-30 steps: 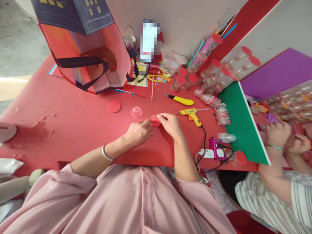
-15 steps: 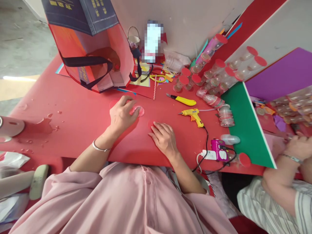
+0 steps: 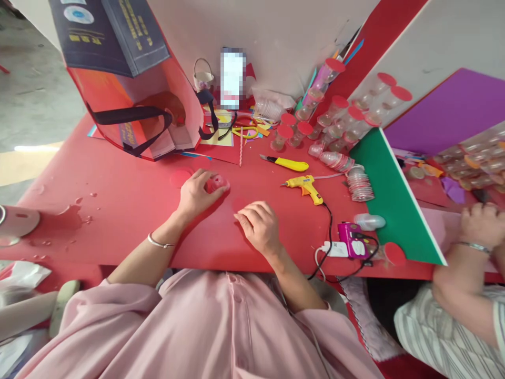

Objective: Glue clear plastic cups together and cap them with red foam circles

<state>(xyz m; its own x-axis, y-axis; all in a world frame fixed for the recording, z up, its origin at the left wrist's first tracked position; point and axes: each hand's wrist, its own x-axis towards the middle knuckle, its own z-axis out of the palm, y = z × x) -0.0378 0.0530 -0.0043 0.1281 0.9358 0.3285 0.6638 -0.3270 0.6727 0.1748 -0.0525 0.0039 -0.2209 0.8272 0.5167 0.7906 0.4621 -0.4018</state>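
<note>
My left hand (image 3: 197, 196) is closed around a small clear plastic cup (image 3: 218, 181) on the red table, thumb on the near side and fingers on the far side. Just beyond that hand lie flat red paper discs (image 3: 180, 178), partly covered by it. My right hand (image 3: 259, 226) rests low over the table to the right, its fingers curled and pressed together. Whatever may be between those fingertips is hidden against the red surface. A yellow glue gun (image 3: 305, 185) and a yellow utility knife (image 3: 290, 163) lie to the right of both hands.
An open gift bag (image 3: 158, 142) stands at back left, beside a phone (image 3: 232, 79). Clear cups with red discs (image 3: 282, 137) and a stack of cups (image 3: 360, 183) stand right. A purple power adapter (image 3: 352, 239) lies near the edge. A co-worker's hand (image 3: 482, 226) is far right.
My left hand has closed on the clear cup, which stood beside its thumb before. My right hand's fingers have curled in and drawn off the red disc's spot. The view has shifted slightly.
</note>
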